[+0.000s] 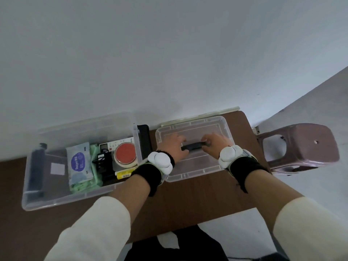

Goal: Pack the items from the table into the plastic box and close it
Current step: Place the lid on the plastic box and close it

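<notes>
While clamped on the black handle, one to each end: left hand curled round the left end, right hand pinching the right end, kept apart by the bar between them. Handle sitting mid-way across the clear lid, lid lying flat on the brown table just right of the plastic box, not yet on it. Reads as a two-handed hold to bring the wide lid over level, not tipping. Box open and loaded: wet wipes pack flat in the middle, green packet under it, black adapter alongside, red-topped round tin on a white device with a small display, yellow tube against the near wall. All lying low, likely so the lid seats. Left latch and right latch, black pieces at the short ends, seemingly swung out to free the rim. Packing apparently done; closing next. Brown stool off right, uninvolved.
</notes>
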Motion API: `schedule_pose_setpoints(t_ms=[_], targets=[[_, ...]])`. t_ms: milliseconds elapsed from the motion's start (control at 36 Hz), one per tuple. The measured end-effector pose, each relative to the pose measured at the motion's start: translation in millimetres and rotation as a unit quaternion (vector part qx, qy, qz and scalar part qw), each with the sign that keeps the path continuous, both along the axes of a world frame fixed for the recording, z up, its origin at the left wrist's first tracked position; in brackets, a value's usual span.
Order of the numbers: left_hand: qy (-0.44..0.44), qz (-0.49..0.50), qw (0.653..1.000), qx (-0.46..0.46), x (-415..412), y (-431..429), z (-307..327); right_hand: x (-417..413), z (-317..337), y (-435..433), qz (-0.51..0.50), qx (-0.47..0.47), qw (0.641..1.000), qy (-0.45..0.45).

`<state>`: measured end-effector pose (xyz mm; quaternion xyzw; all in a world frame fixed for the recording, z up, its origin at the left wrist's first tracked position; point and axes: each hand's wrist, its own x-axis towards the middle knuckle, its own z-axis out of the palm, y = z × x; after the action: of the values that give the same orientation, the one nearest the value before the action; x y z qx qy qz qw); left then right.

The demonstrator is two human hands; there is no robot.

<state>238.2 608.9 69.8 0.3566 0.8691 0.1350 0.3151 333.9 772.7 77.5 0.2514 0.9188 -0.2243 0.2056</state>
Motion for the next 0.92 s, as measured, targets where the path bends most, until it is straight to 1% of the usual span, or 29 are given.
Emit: schedule_pose_setpoints(t_ms=[139, 333, 472, 556, 722, 917], targets=[[-0.003, 0.021, 1.0, -0.011, 2, 12, -22, -1, -21, 14, 0.017, -0.007, 1.0, -0.014], [0.007, 0.043, 0.999, -0.002, 4, 24, -48, -4, -43, 22, 0.036, 0.018, 0.999, -0.024], [0.003, 0.059, 0.998, -0.026, 6, 33, -68, -8, -64, 32, 0.042, 0.001, 0.999, -0.031], [0.006, 0.058, 0.998, -0.033, 7, 35, -71, -9, -67, 35, 0.038, -0.004, 0.999, -0.035], [0.033, 0.047, 0.997, -0.05, 6, 39, -80, -11, -76, 35, 0.054, 0.019, 0.998, -0.036], [0.043, 0.046, 0.997, -0.054, 4, 40, -87, -14, -83, 35, 0.034, 0.025, 0.999, -0.026]])
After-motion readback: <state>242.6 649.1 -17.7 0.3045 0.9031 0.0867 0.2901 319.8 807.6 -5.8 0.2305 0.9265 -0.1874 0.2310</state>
